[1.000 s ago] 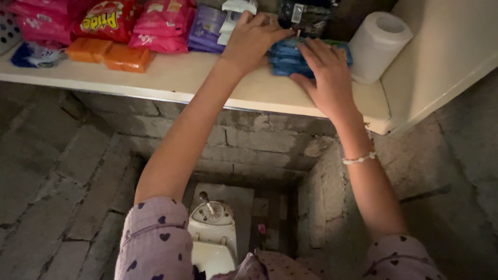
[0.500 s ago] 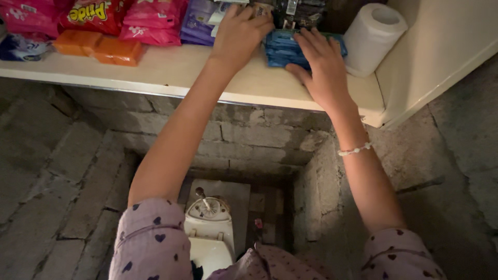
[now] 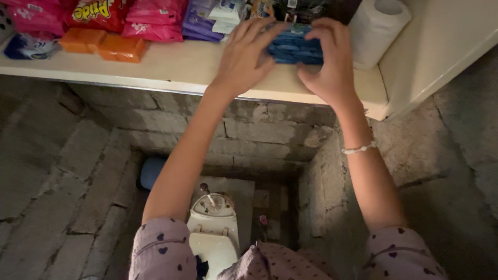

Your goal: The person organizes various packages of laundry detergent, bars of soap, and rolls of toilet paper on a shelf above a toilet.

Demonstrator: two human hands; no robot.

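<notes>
Both hands, left hand (image 3: 246, 57) and right hand (image 3: 332, 62), clamp the stack of blue soft packets (image 3: 293, 49) at its two ends on the shelf (image 3: 176, 70); looks light, squashy, slippery film, so squeeze evenly from both sides.

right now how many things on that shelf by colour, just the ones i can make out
pink packets: 2
red packet: 1
orange blocks: 2
purple packet: 1
blue stack, between the left hand and right hand: 1
white paper roll: 1
total: 8
The dark items behind the hands are too dim to count.
</notes>
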